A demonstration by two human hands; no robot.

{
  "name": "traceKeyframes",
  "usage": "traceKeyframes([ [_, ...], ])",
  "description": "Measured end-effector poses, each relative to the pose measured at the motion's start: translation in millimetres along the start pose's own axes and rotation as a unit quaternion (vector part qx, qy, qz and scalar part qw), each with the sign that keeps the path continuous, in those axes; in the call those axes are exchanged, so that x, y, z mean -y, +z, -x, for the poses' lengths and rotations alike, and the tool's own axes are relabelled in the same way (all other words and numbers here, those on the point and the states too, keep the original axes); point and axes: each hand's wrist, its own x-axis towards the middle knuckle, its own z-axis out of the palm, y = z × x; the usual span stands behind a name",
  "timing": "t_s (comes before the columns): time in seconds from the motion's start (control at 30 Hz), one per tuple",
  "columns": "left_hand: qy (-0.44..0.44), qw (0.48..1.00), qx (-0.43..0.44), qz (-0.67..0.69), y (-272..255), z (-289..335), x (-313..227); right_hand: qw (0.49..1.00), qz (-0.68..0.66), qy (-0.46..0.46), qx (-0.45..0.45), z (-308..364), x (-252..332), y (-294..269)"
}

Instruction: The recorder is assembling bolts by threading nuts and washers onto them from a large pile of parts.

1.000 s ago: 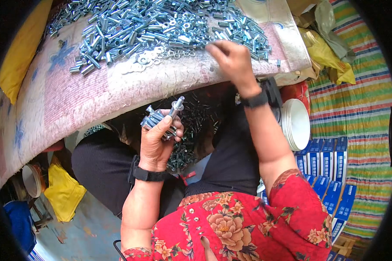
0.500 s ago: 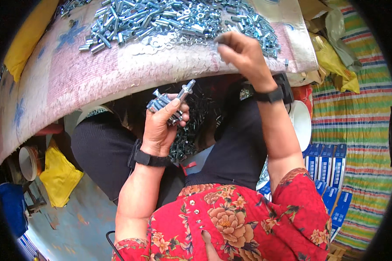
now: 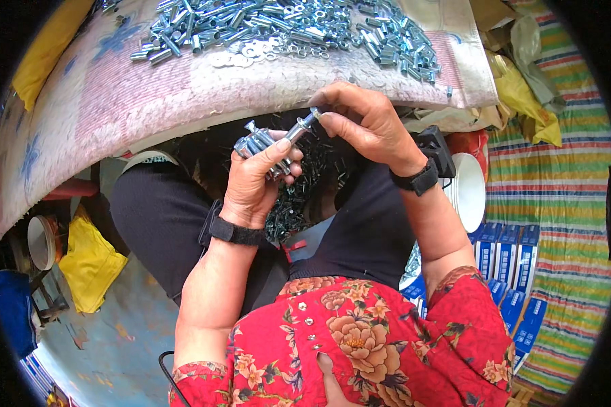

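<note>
My left hand is closed round a bunch of silvery anchor bolts with sleeves. One sleeve anchor bolt points up and to the right out of it, pinned under the thumb. At that bolt's threaded tip, my right hand pinches a small shiny metal piece between thumb and forefinger. Its exact shape is mostly hidden by the fingers. Both hands are above my lap, just off the near edge of the cloth-covered table.
Metal sleeves, flat washers and small nuts are heaped on the table. Below my hands lies a dark pile of bolts between my knees. A white bucket and blue boxes stand at the right.
My right hand has come down from near the nuts and washers to the tip of the protruding bolt. My left hand keeps its hold, nearly in place.
</note>
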Motion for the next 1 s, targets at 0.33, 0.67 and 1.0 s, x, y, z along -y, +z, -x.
traceKeyframes([
  [0.33, 0.01, 1.0, 0.01, 0.018, -1, 2, 0, 0.993, 0.033, -0.103, 0.042, 0, 1, -1],
  [0.67, 0.001, 0.999, 0.033, -0.029, 3, 6, 4, 0.973, 0.197, -0.102, -0.062, 19, -9, 12],
  [1.0, 0.029, 0.998, 0.038, -0.034, -1, 1, 3, 0.988, 0.038, -0.052, -0.14, 19, -9, 21],
])
